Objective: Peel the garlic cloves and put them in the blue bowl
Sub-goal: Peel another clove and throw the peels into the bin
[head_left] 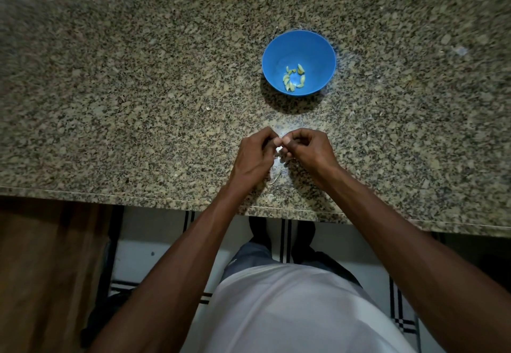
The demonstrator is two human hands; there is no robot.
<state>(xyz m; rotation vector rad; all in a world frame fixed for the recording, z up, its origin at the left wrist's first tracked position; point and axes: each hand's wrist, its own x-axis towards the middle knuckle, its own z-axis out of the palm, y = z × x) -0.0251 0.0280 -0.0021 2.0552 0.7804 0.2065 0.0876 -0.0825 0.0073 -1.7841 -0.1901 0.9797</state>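
A blue bowl [318, 48] stands on the granite counter, beyond my hands and a little to the right. Several pale yellow peeled garlic cloves [293, 77] lie on its bottom. Nearer the front edge, my left hand [255, 156] and my right hand [311, 149] meet with curled fingers. Between their fingertips they pinch a small white garlic clove [278, 149], mostly hidden by the fingers. Thin scraps of garlic skin [276, 177] lie on the counter just under my hands.
The speckled granite counter [138, 90] runs the full width, with a raised ledge along the back. Its front edge [166, 199] is close to my body. A brown cabinet door sits lower left, and tiled floor shows below.
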